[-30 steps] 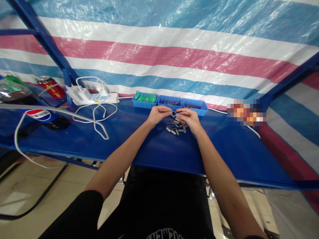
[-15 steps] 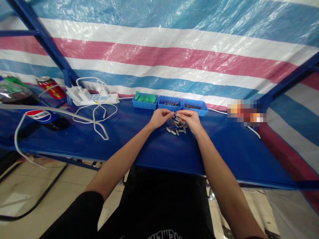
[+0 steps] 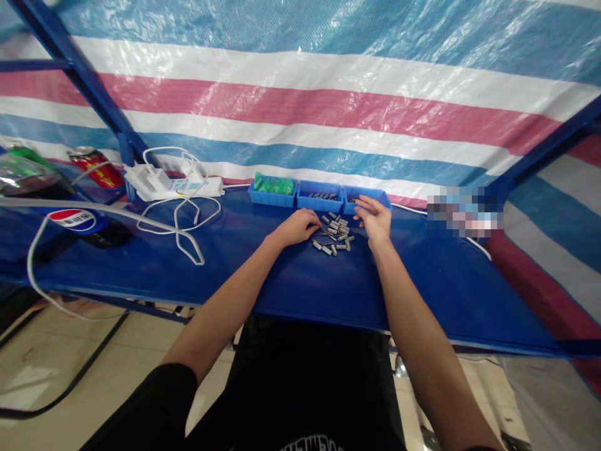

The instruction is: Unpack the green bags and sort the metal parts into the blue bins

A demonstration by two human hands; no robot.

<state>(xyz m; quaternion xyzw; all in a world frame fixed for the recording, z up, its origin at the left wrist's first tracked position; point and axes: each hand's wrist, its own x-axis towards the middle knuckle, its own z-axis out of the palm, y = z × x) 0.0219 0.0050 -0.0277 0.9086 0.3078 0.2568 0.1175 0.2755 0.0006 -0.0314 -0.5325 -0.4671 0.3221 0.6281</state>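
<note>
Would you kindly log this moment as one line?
left hand: at metal parts on blue table, grip unclear | right hand: fingers parted, at right bin | green plastic: in left bin

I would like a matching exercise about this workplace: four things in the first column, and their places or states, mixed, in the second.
1. Leftmost blue plastic bin
2. Small silver cylinders
3. Red metal drink can
4. Right hand

A. Scattered loosely on the flat blue tabletop
B. Fingers apart, in front of the rightmost blue plastic bin
C. Contains crumpled green plastic
D. Left of the white power strip

Right pairs: 1-C, 2-A, 3-D, 4-B
</note>
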